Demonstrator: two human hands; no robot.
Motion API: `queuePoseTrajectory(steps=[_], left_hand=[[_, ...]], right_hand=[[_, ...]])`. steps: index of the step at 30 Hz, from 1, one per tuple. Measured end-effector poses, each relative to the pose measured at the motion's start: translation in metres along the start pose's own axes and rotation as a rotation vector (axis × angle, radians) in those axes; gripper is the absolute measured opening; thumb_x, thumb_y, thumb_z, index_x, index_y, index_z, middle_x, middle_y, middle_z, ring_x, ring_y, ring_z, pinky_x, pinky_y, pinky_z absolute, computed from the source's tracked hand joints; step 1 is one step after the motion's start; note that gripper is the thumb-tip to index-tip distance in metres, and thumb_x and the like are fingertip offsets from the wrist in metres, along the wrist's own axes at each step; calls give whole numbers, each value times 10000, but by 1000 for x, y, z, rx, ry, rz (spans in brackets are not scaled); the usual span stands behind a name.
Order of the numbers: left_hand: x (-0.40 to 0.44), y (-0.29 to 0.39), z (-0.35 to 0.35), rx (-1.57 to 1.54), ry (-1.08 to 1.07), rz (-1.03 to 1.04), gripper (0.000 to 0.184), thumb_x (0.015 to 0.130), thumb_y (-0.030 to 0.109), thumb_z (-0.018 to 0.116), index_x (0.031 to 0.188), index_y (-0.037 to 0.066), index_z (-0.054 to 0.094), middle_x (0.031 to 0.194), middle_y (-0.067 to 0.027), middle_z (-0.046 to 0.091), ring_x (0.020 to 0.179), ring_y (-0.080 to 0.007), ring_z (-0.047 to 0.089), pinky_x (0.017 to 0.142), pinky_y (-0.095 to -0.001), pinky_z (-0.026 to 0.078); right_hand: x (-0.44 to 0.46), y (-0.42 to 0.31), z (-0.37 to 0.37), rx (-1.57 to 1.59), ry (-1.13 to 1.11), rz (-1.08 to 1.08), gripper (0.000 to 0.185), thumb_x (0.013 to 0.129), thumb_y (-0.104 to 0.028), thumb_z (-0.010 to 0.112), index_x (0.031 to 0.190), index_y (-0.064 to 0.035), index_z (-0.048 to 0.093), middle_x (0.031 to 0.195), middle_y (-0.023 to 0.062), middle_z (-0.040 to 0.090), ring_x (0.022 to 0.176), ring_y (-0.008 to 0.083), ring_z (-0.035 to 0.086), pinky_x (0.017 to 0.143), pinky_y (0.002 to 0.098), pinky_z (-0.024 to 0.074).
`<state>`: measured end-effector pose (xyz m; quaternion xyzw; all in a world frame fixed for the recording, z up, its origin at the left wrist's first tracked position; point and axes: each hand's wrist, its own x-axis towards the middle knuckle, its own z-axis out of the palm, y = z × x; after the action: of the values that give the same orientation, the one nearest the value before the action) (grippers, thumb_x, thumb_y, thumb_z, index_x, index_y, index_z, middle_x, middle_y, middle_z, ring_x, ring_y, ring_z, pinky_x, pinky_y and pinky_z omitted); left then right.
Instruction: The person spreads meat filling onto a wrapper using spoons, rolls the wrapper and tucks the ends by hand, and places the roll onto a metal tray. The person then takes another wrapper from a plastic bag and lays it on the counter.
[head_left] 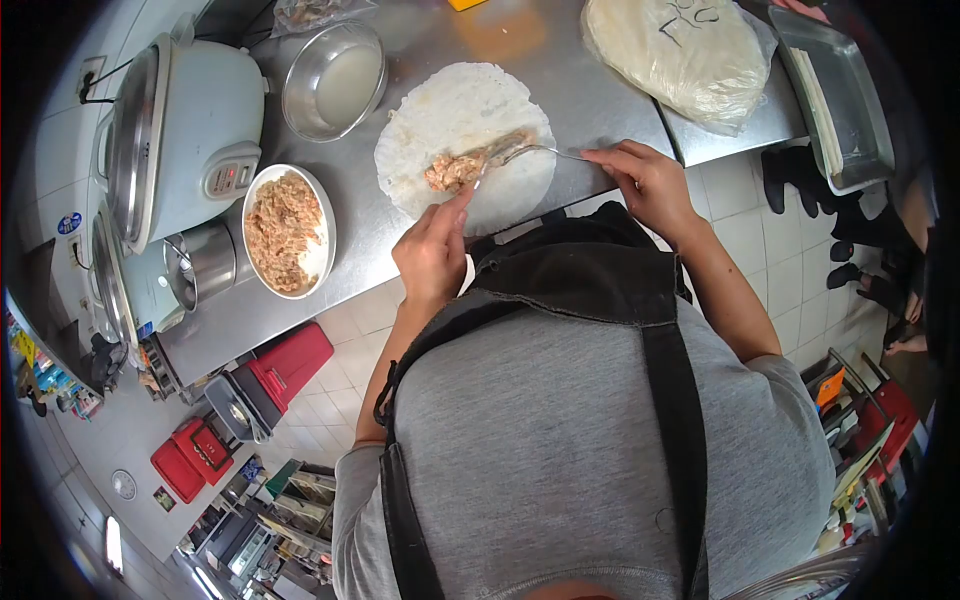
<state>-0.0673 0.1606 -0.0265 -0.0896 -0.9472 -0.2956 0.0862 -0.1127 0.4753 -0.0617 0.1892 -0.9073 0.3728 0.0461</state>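
A round white wrapper sheet [420, 115] lies flat on the steel counter, with a strip of pinkish minced filling [452, 171] across its middle. My right hand [648, 183], at the sheet's right side, pinches the handle of a metal spoon [545, 149]; the spoon's head rests in the filling. My left hand [432, 250] is closed at the sheet's near edge, its index finger reaching toward the filling. A thin shiny utensil [480, 180] shows at that fingertip, its far end lost in the filling. To the left stands a white oval bowl [328, 240] of the same filling.
A metal bowl [374, 100] with whitish liquid stands behind the filling bowl. Stacked wrappers in plastic [690, 70] lie at the back right, beside a metal tray [870, 150]. A large rice cooker [215, 120] occupies the left. The counter's front edge [360, 295] runs close to my body.
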Motion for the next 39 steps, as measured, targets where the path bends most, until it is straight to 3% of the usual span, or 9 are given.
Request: queuePoseTrajectory(steps=[9, 12, 16, 19, 23, 24, 31, 36, 39], left_hand=[[5, -9, 3, -159, 145, 80, 308, 944, 32, 681, 1200, 186, 756, 949, -107, 764, 736, -288, 731, 651, -383, 568], [12, -7, -2, -55, 80, -59, 306, 934, 24, 683, 1187, 180, 753, 1002, -106, 773, 796, -302, 747, 685, -387, 583], [11, 3, 4, 104, -68, 31, 310, 935, 31, 689, 1194, 187, 759, 1054, -85, 782, 846, -289, 761, 710, -390, 590], [13, -16, -1, -82, 93, 72, 326, 925, 27, 688, 1200, 187, 759, 1034, -84, 778, 821, -303, 749, 699, -395, 586], [9, -25, -15, 50, -24, -71, 327, 924, 18, 686, 1199, 180, 760, 1020, -85, 777, 819, -295, 749, 699, -391, 587], [7, -25, -11, 66, 5, 72, 328, 925, 26, 690, 1200, 191, 761, 1000, -89, 773, 803, -294, 743, 690, -396, 580], [11, -40, -38, 24, 30, -113, 283, 955, 44, 678, 1176, 188, 779, 926, -102, 751, 722, -295, 714, 653, -387, 554], [-11, -41, -48, 66, -120, -30, 278, 975, 67, 684, 1213, 181, 771, 928, -100, 757, 703, -273, 702, 637, -369, 537], [-13, -46, -55, -44, 12, -106, 273, 975, 53, 680, 1206, 169, 769, 918, -102, 751, 705, -267, 699, 640, -368, 538]], right_hand=[[-7, -1, -7, 86, -15, 30, 344, 888, -30, 712, 1179, -202, 775, 852, 88, 663, 775, 309, 675, 660, 413, 536], [-6, -9, 1, 119, -38, 33, 343, 892, -24, 706, 1176, -203, 776, 868, 87, 676, 788, 309, 683, 666, 409, 543], [1, -7, 0, 17, -4, 25, 343, 902, -26, 700, 1181, -211, 775, 892, 85, 690, 790, 312, 689, 671, 409, 548], [-3, -4, -5, 48, -16, 51, 335, 905, -35, 700, 1178, -216, 773, 900, 86, 692, 789, 317, 689, 675, 414, 550], [-3, -17, 9, 119, -65, 1, 319, 907, -41, 700, 1166, -212, 774, 897, 86, 691, 790, 315, 690, 670, 420, 550], [1, -23, 12, 82, -47, 4, 315, 907, -50, 702, 1168, -212, 774, 891, 84, 689, 792, 313, 692, 665, 419, 549], [2, -23, 17, 77, -79, -25, 372, 880, -15, 688, 1189, -208, 763, 904, 76, 686, 795, 320, 693, 673, 426, 557], [9, -34, 29, -3, -60, -48, 428, 824, 12, 691, 1185, -208, 759, 885, 63, 671, 814, 305, 692, 672, 420, 565], [5, -31, 25, 52, -82, -39, 453, 795, 22, 689, 1182, -204, 757, 880, 65, 666, 819, 306, 693, 676, 417, 570]])
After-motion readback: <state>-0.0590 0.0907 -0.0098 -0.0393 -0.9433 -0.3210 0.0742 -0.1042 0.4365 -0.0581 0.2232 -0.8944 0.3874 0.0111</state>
